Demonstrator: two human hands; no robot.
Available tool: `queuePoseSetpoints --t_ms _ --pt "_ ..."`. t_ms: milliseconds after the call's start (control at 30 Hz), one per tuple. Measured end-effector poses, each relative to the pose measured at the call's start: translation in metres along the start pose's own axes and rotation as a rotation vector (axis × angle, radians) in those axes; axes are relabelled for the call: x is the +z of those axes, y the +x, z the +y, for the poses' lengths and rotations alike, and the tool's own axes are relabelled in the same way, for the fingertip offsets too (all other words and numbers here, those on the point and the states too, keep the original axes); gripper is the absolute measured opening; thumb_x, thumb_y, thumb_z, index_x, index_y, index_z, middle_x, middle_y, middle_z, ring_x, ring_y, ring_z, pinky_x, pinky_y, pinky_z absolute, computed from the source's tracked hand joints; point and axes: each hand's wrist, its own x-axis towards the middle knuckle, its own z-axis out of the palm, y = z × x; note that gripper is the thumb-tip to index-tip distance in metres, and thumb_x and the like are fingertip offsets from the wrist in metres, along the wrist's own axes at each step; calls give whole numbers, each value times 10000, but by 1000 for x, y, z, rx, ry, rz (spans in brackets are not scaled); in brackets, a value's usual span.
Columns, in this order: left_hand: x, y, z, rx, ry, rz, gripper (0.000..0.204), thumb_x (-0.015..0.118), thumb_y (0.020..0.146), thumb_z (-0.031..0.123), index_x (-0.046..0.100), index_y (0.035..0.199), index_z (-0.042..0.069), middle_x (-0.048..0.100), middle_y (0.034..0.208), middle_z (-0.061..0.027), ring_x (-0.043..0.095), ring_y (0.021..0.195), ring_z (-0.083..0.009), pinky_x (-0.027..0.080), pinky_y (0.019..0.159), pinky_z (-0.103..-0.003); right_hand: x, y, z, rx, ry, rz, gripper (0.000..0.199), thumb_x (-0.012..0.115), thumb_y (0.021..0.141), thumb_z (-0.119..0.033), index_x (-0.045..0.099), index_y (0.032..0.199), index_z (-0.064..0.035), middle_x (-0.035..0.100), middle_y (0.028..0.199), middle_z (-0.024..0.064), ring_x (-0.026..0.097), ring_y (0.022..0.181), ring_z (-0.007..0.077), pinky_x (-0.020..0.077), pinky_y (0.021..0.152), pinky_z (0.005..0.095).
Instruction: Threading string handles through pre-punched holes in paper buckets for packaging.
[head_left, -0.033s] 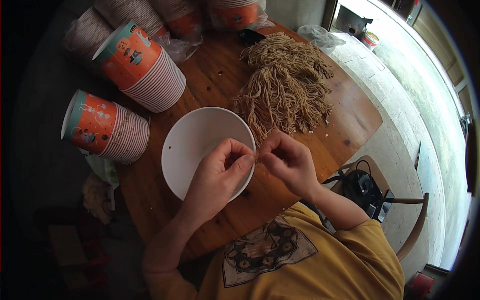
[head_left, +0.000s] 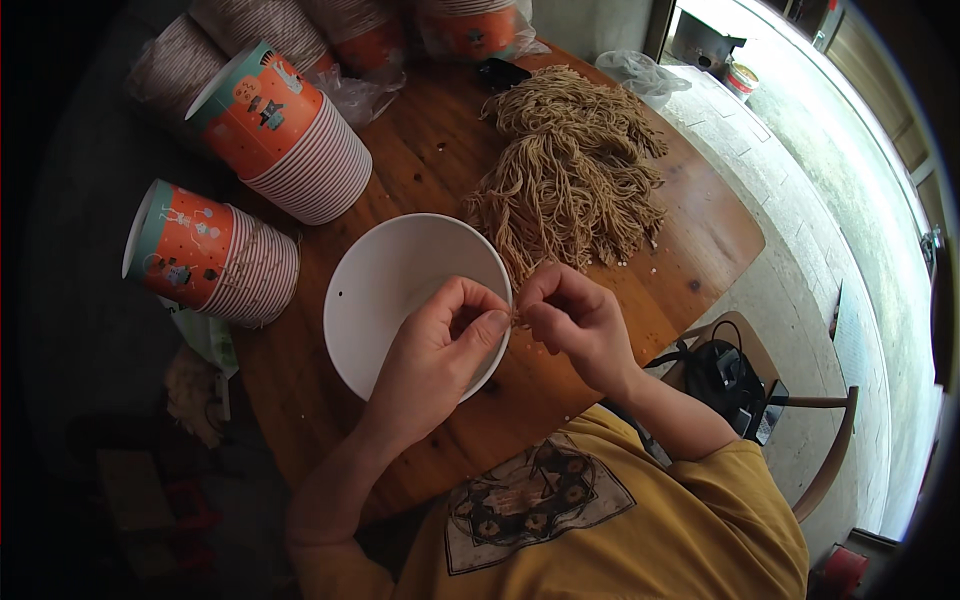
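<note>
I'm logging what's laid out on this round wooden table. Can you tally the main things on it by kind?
White bowl: 1
Pile of tan noodle-like strands: 1
Stacks of orange paper cups lying on their sides in full view: 2
More stacks at the far edge are cut off.
Total: 4

two sleeves of orange-and-teal printed paper cups (head_left: pixel 285 135) (head_left: pixel 205 255) lying left of the white bowl (head_left: pixel 400 275), more plastic-wrapped cup stacks (head_left: pixel 465 25) behind it

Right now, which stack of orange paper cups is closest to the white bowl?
The lower-left stack, lying on its side at the table edge. Its end nearly reaches the bowl; the bigger stack lies further back.
</note>
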Motion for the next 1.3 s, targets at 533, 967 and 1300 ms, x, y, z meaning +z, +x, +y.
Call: queuePoseSetpoints --t_ms 533,967,1300 --pt "9 -2 8 286 392 117 98 587 870 42 507 909 1 567 828 -67 573 706 -125 477 579 -257 1 -1 5 30 84 12 88 593 883 -113 579 944 -51 555 793 -31 513 650 37 417 544 185" --pt "9 -2 8 288 422 109 100 595 856 26 510 904 6 569 840 -69 584 725 -137 486 576 -266 -2 3 -7 73 74 -38 91 581 888 -136 555 913 -52 538 751 -51 490 612 23 360 500 177" --pt "7 -2 6 322 419 103 105 595 850 16 507 906 2 564 847 -75 584 734 -148 484 583 -271 2 2 -4 -68 28 22 65 576 874 -94 553 902 -40 543 791 -36 529 623 67 418 514 205"
